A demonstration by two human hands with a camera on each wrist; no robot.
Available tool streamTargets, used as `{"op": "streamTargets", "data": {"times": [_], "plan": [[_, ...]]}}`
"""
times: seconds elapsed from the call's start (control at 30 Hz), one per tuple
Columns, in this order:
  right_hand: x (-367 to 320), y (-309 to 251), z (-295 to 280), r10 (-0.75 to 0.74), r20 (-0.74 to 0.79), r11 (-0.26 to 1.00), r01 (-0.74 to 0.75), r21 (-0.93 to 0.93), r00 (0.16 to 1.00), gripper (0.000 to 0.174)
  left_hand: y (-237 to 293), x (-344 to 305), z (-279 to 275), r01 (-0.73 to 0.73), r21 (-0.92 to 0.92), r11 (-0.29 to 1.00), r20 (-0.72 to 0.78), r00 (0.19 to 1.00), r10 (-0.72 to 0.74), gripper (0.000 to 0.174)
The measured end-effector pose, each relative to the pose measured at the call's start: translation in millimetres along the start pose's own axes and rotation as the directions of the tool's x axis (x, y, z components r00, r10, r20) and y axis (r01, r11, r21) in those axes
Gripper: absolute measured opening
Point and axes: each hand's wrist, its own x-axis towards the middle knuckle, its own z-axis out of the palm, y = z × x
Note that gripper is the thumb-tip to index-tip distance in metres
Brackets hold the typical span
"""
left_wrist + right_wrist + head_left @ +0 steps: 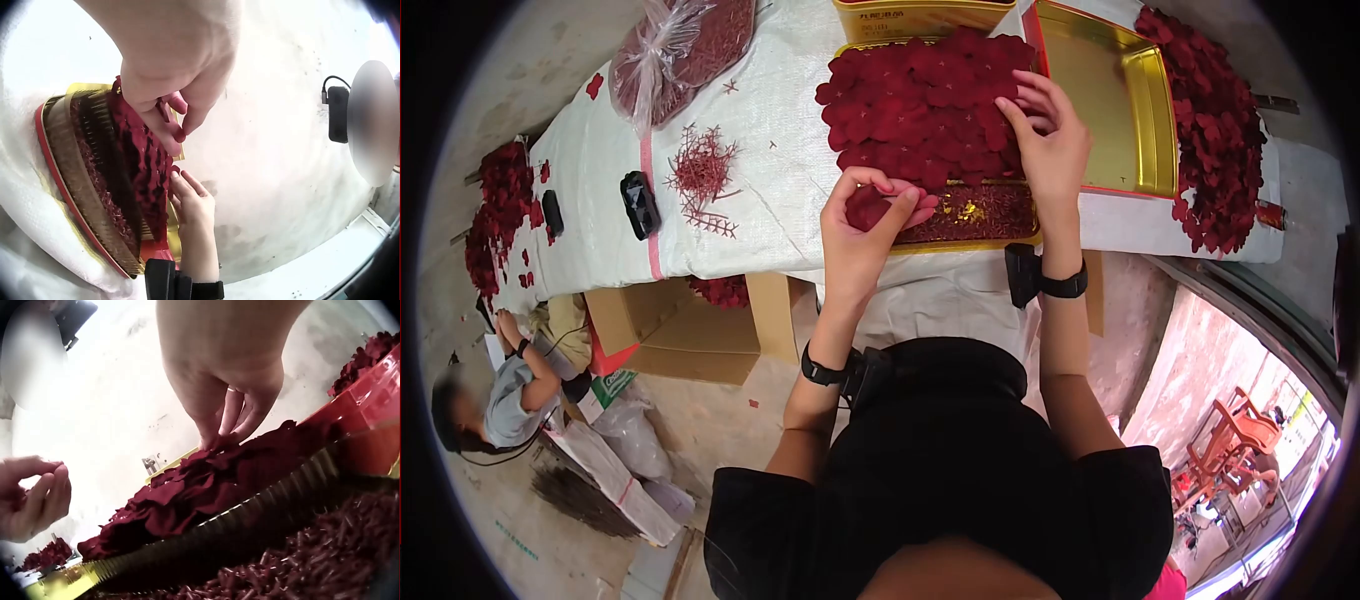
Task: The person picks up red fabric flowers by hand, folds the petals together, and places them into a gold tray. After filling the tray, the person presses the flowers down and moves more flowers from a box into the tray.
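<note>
Dark red flower-shaped cloth petals (pixel 925 105) overlap in a broad layer over a gold-rimmed tin. Small pale crosses show at several petal centres. My left hand (pixel 862 230) is at the layer's front left corner, its fingers curled round a few loose dark red petals (pixel 863 208). In the left wrist view its thumb and fingertips come together. My right hand (pixel 1055 140) is at the layer's right edge. The right wrist view shows its fingertips pinching a petal (pixel 219 442) on top of the layer.
Small dark red stem pieces (pixel 990 205) fill the tin's front. A gold-lined red tin (pixel 1105 90) stands to the right, beside heaped petals (pixel 1220 140). Leftward lie branched red stems (pixel 703 165), a black object (pixel 640 205) and a plastic bag (pixel 685 60). Another person (pixel 510 390) sits far left.
</note>
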Motion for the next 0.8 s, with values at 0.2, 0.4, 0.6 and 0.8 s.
{"op": "streamTargets", "data": {"times": [0.2,0.4,0.6,0.8], "plan": [[-9,-8,-9,-0.127,-0.144,0.97,0.092,-0.226,0.981,0.025,2,0,1,0.066,-0.155,0.986,-0.003,0.998,-0.067,0.012],[-33,-35,-14,-0.146,0.074,0.989,0.148,-0.025,0.987,0.011,12,5,7,0.21,-0.485,0.849,0.216,0.969,-0.116,0.053],[-63,-57,-2,-0.249,0.464,0.955,0.296,-0.031,0.85,0.027,10,0,15,0.223,-0.48,0.848,0.262,0.959,-0.104,0.055],[-74,-67,0,0.044,0.516,0.968,-0.165,0.19,0.856,0.033,7,-4,20,0.142,-0.35,0.926,0.229,0.971,-0.063,0.058]]}}
